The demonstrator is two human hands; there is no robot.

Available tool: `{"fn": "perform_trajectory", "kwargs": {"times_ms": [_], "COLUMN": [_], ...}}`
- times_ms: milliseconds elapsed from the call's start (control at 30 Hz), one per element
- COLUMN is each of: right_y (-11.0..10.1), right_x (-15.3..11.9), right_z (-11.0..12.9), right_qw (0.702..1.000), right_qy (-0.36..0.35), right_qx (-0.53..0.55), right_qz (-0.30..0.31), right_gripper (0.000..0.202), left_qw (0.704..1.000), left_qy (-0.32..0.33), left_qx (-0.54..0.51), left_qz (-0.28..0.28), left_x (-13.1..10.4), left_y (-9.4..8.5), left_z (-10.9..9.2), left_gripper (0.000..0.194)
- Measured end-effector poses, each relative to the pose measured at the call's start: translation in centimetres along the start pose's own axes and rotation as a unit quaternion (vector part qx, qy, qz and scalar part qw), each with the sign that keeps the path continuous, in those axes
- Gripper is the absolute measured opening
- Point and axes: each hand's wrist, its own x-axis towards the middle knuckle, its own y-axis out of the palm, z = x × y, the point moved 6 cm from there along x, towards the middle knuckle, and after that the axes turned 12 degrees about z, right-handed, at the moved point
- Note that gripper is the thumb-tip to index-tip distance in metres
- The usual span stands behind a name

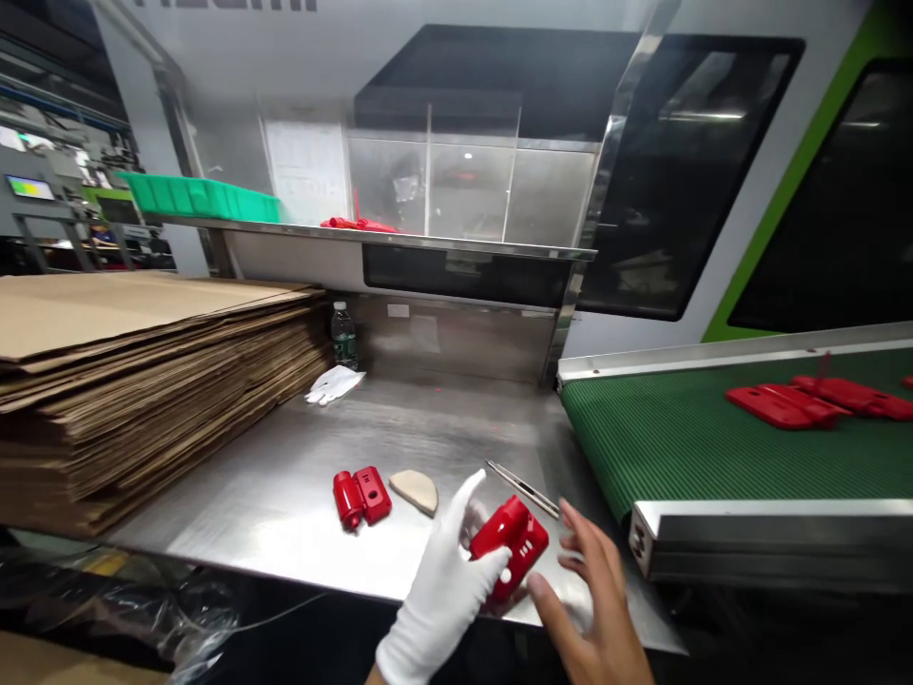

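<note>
While the left hand [446,580] in its white glove wraps around a red part [509,545], the bare right hand [585,595] waits just beside it with fingers spread and holds nothing. The part is lifted a bit above the near edge of the steel table [285,476], tilted so its flat face can be seen. The glove's thumb presses on the front and the first finger sticks up behind, so the part sits snug. The two hands are close, with only the part between them.

A second red part [361,497] lies flat on the table, to the left and well apart from the hands. Just beside it rests a tan wedge [415,490]. A thin metal tool [523,489] lies behind the held part, close enough to grab. Far back, a spare white glove [334,384] lies near a water bottle [343,336], out of the way.

On the right, a green belt [713,438] carries more red pieces [820,400], lying flat and touching each other. On the left sits a tall stack of flat cardboard [143,381].

Up on the shelf [399,240] sits a green bin [206,198]; I cannot tell what is in it. Next to it lie some red bits [357,225]. Behind them stands a clear box [471,181] with walls inside; something sits in its left part, too blurry to name.
</note>
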Motion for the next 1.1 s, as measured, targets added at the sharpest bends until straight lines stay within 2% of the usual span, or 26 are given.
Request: {"fn": "perform_trajectory", "kwargs": {"times_ms": [67,100,133,200,267,333,400,467,533,600,700,800,867,967,1033,1100], "right_y": [1.4,2.3,3.1,4.9,7.0,8.8,9.8,9.8,9.4,9.3,9.3,8.9,7.4,4.1,3.4,3.9], "right_x": [2.3,2.7,2.7,1.8,0.1,-1.7,-2.8,-3.2,-3.1,-3.2,-3.8,-3.7,-1.8,4.6,9.5,13.4], "right_z": [0.5,0.8,1.3,2.6,3.7,4.8,5.7,6.7,7.8,8.6,9.1,9.0,8.7,7.5,5.6,2.8], "right_qw": [0.990,0.981,0.974,0.974,0.976,0.974,0.972,0.982,0.986,0.980,0.977,0.972,0.970,0.974,0.965,0.949], "right_qy": [0.012,0.015,0.008,-0.012,-0.021,-0.025,-0.042,-0.087,-0.144,-0.187,-0.199,-0.189,-0.175,-0.111,-0.055,0.014], "right_qx": [0.062,0.094,0.122,0.159,0.188,0.213,0.223,0.158,0.067,0.018,0.017,0.002,-0.050,-0.167,-0.239,-0.300], "right_qz": [0.128,0.170,0.189,0.160,0.107,0.069,0.057,0.052,0.055,0.061,0.076,0.143,0.164,0.103,0.090,0.095], "right_gripper": [0.059,0.056,0.052,0.045,0.039,0.035,0.031,0.028,0.024,0.021,0.021,0.019,0.020,0.031,0.042,0.040], "left_qw": [0.996,0.994,0.994,0.988,0.967,0.941,0.902,0.853,0.825,0.827,0.851,0.866,0.867,0.873,0.881,0.888], "left_qy": [0.043,0.062,0.080,0.107,0.112,0.087,0.049,0.036,0.048,0.050,0.027,0.011,0.004,0.010,0.014,0.007], "left_qx": [0.067,0.077,0.068,-0.007,-0.125,-0.254,-0.368,-0.445,-0.477,-0.484,-0.460,-0.421,-0.432,-0.453,-0.447,-0.436], "left_qz": [0.046,0.036,0.003,-0.111,-0.193,-0.205,-0.222,-0.271,-0.300,-0.281,-0.253,-0.270,-0.247,-0.180,-0.157,-0.147], "left_x": [-1.6,-2.4,-3.0,-4.3,-5.5,-6.2,-6.9,-7.8,-8.3,-8.1,-7.9,-8.2,-8.2,-8.1,-8.2,-8.4], "left_y": [-0.8,-1.5,-2.4,-4.3,-5.0,-4.4,-3.7,-3.7,-3.9,-3.7,-3.0,-3.3,-3.5,-3.7,-3.7,-3.5], "left_z": [-1.3,-1.7,-1.9,-1.8,-1.0,-0.2,0.4,0.5,0.1,-0.3,-0.1,0.5,0.6,-0.2,-0.9,-1.5], "left_gripper": [0.069,0.066,0.063,0.060,0.062,0.059,0.044,0.026,0.023,0.028,0.035,0.037,0.032,0.022,0.021,0.022]}}
